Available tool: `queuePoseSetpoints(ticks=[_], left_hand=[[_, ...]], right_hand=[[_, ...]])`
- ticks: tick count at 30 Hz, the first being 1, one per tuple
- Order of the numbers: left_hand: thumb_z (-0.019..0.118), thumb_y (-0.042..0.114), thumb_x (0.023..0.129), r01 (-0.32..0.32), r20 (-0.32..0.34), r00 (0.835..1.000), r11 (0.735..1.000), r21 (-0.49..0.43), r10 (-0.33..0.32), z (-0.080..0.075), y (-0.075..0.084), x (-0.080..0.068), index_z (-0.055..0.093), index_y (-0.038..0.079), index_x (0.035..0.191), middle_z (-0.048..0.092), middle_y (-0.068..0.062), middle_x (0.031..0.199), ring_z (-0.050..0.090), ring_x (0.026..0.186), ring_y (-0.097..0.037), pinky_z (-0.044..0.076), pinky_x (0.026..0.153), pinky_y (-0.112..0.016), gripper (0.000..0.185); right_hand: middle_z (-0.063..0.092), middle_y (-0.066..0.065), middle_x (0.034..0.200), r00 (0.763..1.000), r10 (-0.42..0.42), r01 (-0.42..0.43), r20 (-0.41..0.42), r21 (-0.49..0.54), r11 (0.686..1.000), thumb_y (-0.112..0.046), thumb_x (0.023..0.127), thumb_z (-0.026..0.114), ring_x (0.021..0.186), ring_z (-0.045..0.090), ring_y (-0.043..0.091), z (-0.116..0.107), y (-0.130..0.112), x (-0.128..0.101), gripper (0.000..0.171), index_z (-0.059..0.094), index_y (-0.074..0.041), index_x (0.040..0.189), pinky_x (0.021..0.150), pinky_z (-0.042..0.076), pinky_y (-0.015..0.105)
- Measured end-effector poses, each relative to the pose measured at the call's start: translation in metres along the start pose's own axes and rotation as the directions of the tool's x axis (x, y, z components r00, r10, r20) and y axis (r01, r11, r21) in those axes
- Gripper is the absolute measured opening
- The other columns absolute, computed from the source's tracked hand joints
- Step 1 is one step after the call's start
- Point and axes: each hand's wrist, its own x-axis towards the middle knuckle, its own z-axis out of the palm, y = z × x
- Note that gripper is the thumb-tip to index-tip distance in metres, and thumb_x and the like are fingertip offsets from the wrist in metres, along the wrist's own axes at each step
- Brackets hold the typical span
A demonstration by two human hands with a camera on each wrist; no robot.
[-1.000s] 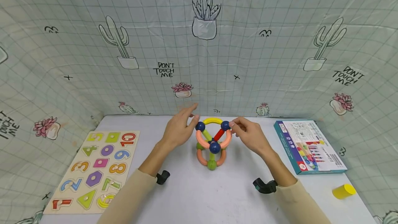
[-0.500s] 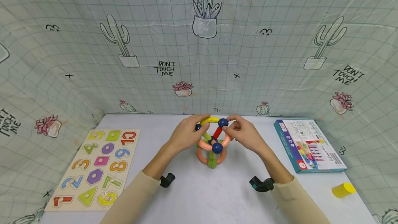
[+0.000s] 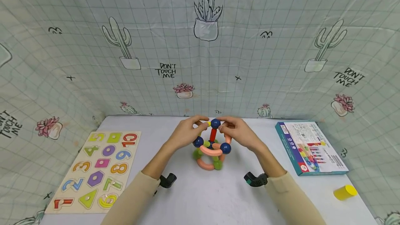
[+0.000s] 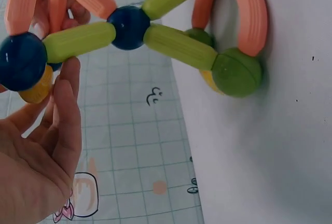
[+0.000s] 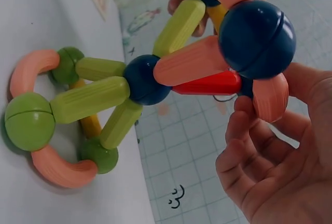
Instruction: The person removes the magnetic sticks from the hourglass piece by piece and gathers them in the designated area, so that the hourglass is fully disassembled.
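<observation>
A toy frame of rods and balls (image 3: 210, 150) stands on the white table (image 3: 203, 197), with dark blue balls, green balls, salmon curved rods and a red rod (image 3: 213, 134). My left hand (image 3: 200, 123) pinches its top from the left at a yellow piece (image 4: 36, 86) beside a blue ball (image 4: 21, 60). My right hand (image 3: 223, 124) grips the top from the right. Its fingers (image 5: 249, 130) curl round a salmon rod (image 5: 270, 97) under a blue ball (image 5: 257, 40). Green rods run from a central blue ball (image 5: 142, 79) down to the green balls (image 5: 28, 120) on the table.
A wooden number puzzle board (image 3: 97, 169) lies at the left. A blue-edged box (image 3: 310, 147) lies at the right, with a yellow cylinder (image 3: 344, 192) in front of it. A printed cloth backdrop (image 3: 200, 61) closes off the table's far side.
My left hand, open beside the toy a second ago, has closed onto its top. Both hands have come together there, and the toy's upper part has turned.
</observation>
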Motion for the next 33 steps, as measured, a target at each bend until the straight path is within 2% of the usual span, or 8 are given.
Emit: queuePoseSetpoints(ticks=[4, 7, 10, 13, 15, 23, 29, 33], left_hand=[[0.057, 0.039, 0.102, 0.061, 0.061, 0.997, 0.990, -0.128, -0.054, 0.000, -0.001, 0.002, 0.062, 0.022, 0.135, 0.069, -0.003, 0.109, 0.071, 0.082, -0.017, 0.054, 0.069, -0.032, 0.037], [0.058, 0.037, 0.102, 0.107, 0.108, 0.991, 0.965, -0.239, -0.083, 0.003, 0.000, 0.005, 0.058, 0.022, 0.140, 0.064, -0.008, 0.122, 0.074, 0.084, -0.026, 0.057, 0.070, -0.033, 0.040], [0.059, 0.036, 0.102, 0.124, 0.127, 0.988, 0.952, -0.282, -0.091, 0.006, 0.000, 0.006, 0.055, 0.023, 0.143, 0.060, -0.008, 0.133, 0.073, 0.090, -0.031, 0.057, 0.081, -0.037, 0.043], [0.060, 0.035, 0.102, 0.137, 0.135, 0.986, 0.943, -0.302, -0.099, 0.009, 0.002, 0.007, 0.054, 0.024, 0.144, 0.062, -0.009, 0.129, 0.072, 0.088, -0.029, 0.053, 0.091, -0.044, 0.044], [0.060, 0.035, 0.102, 0.149, 0.138, 0.984, 0.936, -0.318, -0.109, 0.011, 0.002, 0.008, 0.054, 0.024, 0.144, 0.064, -0.009, 0.122, 0.072, 0.084, -0.025, 0.052, 0.091, -0.046, 0.044], [0.061, 0.036, 0.101, 0.186, 0.141, 0.979, 0.915, -0.358, -0.144, 0.014, 0.002, 0.008, 0.054, 0.027, 0.144, 0.063, -0.009, 0.115, 0.068, 0.073, -0.021, 0.050, 0.065, -0.029, 0.044], [0.062, 0.037, 0.101, 0.188, 0.145, 0.979, 0.912, -0.365, -0.144, 0.014, 0.002, 0.008, 0.055, 0.028, 0.143, 0.062, -0.010, 0.114, 0.066, 0.072, -0.028, 0.048, 0.056, -0.027, 0.044], [0.062, 0.038, 0.100, 0.188, 0.141, 0.979, 0.912, -0.365, -0.145, 0.014, 0.001, 0.008, 0.056, 0.028, 0.143, 0.061, -0.009, 0.118, 0.065, 0.076, -0.038, 0.049, 0.052, -0.026, 0.044]], right_hand=[[0.064, 0.011, 0.083, 1.000, -0.004, 0.003, 0.020, 0.031, 1.000, -0.030, 0.100, 0.063, 0.083, 0.062, 0.024, 0.003, -0.001, 0.003, 0.045, 0.056, -0.010, 0.140, 0.087, 0.050, 0.041], [0.064, 0.012, 0.083, 1.000, 0.018, -0.018, -0.001, 0.031, 0.999, -0.033, 0.099, 0.065, 0.069, 0.059, 0.025, 0.005, -0.002, 0.002, 0.042, 0.058, -0.011, 0.134, 0.080, 0.051, 0.040], [0.067, 0.010, 0.087, 0.999, 0.044, -0.044, -0.027, -0.001, 0.999, -0.036, 0.099, 0.064, 0.064, 0.059, 0.023, 0.007, -0.004, 0.001, 0.035, 0.061, -0.011, 0.123, 0.070, 0.052, 0.038], [0.068, 0.008, 0.086, 0.997, 0.058, -0.059, -0.040, -0.022, 0.998, -0.037, 0.099, 0.065, 0.063, 0.060, 0.022, 0.008, -0.007, 0.000, 0.030, 0.065, -0.011, 0.114, 0.066, 0.054, 0.036], [0.067, 0.007, 0.084, 0.997, 0.062, -0.063, -0.047, -0.027, 0.998, -0.036, 0.098, 0.065, 0.063, 0.060, 0.022, 0.009, -0.009, 0.000, 0.028, 0.066, -0.011, 0.111, 0.066, 0.055, 0.036], [0.066, 0.011, 0.079, 0.995, 0.067, -0.069, -0.068, -0.026, 0.997, -0.036, 0.098, 0.066, 0.060, 0.059, 0.022, 0.010, -0.011, 0.000, 0.026, 0.068, -0.011, 0.108, 0.069, 0.057, 0.046], [0.063, 0.026, 0.079, 0.996, 0.053, -0.056, -0.070, -0.030, 0.998, -0.034, 0.098, 0.065, 0.061, 0.059, 0.028, 0.011, -0.010, 0.001, 0.028, 0.067, -0.008, 0.108, 0.065, 0.054, 0.038], [0.062, 0.027, 0.077, 0.996, 0.047, -0.049, -0.071, -0.025, 0.998, -0.033, 0.098, 0.065, 0.064, 0.059, 0.036, 0.012, -0.010, 0.002, 0.028, 0.067, -0.007, 0.108, 0.062, 0.052, 0.032]])
